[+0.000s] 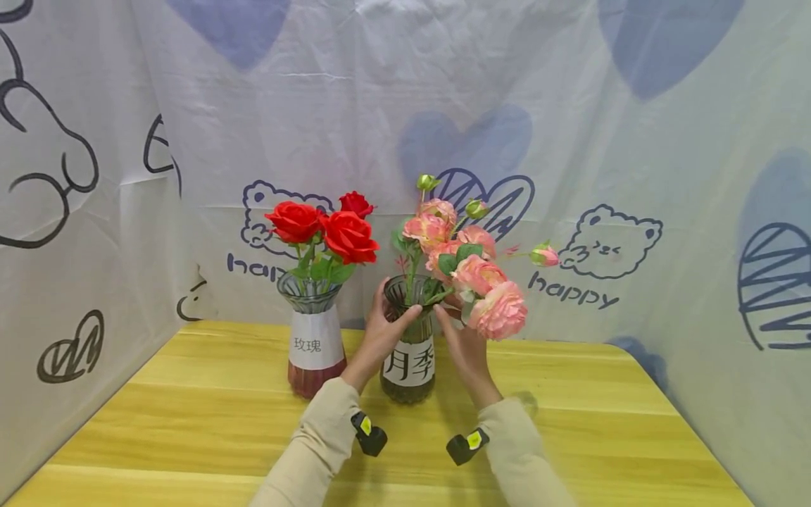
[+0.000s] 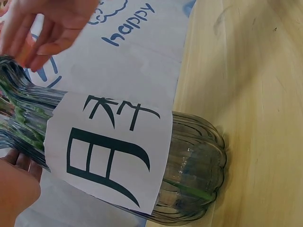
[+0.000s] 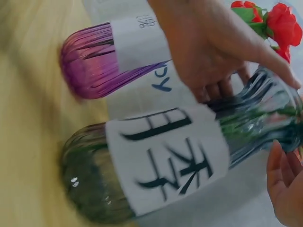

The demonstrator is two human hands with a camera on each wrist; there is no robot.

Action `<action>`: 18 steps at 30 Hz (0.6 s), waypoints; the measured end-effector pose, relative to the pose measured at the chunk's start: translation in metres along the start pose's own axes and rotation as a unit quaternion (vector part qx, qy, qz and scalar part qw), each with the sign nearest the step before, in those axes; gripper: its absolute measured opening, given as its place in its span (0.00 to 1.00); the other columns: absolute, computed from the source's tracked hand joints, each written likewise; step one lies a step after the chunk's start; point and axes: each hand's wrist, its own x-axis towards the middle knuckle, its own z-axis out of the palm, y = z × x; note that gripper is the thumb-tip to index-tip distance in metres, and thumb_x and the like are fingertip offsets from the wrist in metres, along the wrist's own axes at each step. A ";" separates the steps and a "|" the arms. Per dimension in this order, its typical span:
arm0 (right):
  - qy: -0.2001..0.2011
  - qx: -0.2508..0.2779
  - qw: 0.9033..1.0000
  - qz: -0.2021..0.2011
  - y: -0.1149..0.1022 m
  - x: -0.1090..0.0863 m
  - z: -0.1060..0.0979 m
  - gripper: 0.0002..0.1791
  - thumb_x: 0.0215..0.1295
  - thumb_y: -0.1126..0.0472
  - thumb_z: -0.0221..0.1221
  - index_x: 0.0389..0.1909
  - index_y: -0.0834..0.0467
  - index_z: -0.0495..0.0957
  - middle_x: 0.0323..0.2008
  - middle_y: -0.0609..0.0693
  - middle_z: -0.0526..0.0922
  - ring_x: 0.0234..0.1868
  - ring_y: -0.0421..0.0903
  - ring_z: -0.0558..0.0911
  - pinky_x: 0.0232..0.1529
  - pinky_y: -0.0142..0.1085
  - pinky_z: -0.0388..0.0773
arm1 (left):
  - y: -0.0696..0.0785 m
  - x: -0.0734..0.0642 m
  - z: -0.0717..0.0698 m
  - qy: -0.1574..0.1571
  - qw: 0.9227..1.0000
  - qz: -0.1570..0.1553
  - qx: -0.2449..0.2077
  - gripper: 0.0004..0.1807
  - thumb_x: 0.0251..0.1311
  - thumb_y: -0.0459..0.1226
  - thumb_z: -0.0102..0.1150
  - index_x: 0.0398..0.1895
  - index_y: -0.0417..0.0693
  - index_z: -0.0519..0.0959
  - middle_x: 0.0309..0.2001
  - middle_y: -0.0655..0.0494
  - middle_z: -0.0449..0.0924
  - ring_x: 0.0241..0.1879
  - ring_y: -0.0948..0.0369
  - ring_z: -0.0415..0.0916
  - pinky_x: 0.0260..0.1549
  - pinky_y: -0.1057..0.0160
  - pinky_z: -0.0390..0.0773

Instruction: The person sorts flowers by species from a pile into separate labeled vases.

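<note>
A ribbed glass vase with a white label in large black characters stands on the table, holding pink flowers with green buds that lean right. My left hand grips the vase's neck from the left, thumb along the front of the rim and fingers round the side. On the other side, my right hand has its loosely bent fingers right at the rim, below the pink blooms. In the right wrist view, the left hand lies along the neck and the right hand has its fingertips by the rim.
Left of it stands a second glass vase with a reddish base and a white label, holding red roses. The wooden table meets a printed cloth backdrop behind. Black wrist cameras sit on both sleeves.
</note>
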 end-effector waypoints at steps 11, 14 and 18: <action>-0.076 -0.073 0.987 0.120 0.058 -0.012 -0.044 0.23 0.62 0.71 0.61 0.58 0.70 0.69 0.55 0.67 0.75 0.49 0.60 0.80 0.34 0.34 0.81 | 0.000 -0.001 -0.005 -0.010 1.000 -0.001 0.016 0.48 0.60 0.44 0.61 0.77 0.50 0.43 0.68 0.34 0.58 0.67 0.43 0.59 0.62 0.43 0.61; -0.105 -0.124 0.980 0.117 0.064 -0.012 -0.062 0.24 0.61 0.71 0.62 0.59 0.68 0.71 0.56 0.66 0.75 0.51 0.61 0.79 0.38 0.39 0.82 | 0.002 -0.001 -0.009 -0.020 0.999 -0.008 0.029 0.49 0.60 0.44 0.62 0.78 0.52 0.42 0.70 0.34 0.56 0.68 0.43 0.56 0.62 0.43 0.60; -0.136 -0.195 0.964 0.119 0.066 -0.011 -0.086 0.27 0.63 0.66 0.62 0.63 0.65 0.69 0.57 0.65 0.75 0.56 0.61 0.76 0.48 0.49 0.78 | -0.001 -0.002 -0.018 -0.035 0.997 -0.017 0.060 0.50 0.62 0.41 0.62 0.78 0.50 0.40 0.71 0.35 0.52 0.69 0.43 0.54 0.63 0.42 0.59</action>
